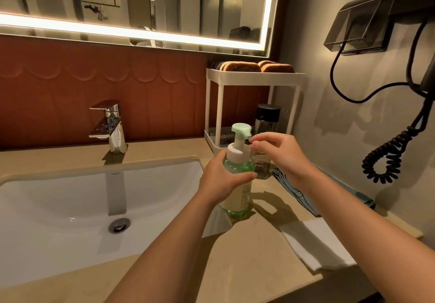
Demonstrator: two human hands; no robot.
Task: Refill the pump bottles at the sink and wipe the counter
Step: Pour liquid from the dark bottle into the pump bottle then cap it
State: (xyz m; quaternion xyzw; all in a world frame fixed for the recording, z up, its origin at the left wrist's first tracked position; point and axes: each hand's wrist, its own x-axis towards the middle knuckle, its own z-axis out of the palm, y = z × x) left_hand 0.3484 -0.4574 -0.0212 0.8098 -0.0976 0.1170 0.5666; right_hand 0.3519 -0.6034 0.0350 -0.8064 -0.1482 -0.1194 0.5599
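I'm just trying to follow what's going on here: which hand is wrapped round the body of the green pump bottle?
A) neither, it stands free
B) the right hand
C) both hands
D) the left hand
D: the left hand grips the green pump bottle round its middle on the counter, while the right hand is up beside the pump head, not on the body.

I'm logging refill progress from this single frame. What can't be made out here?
Head view only:
1. Fill level of the green pump bottle: the left hand and label cover it.
2. Whether the right hand touches the pump nozzle: fingertips sit right beside it.
3. Clear bottle lettering: the right hand hides most.
4. Blue cloth: mostly behind the right forearm.
5. Label print: too small.
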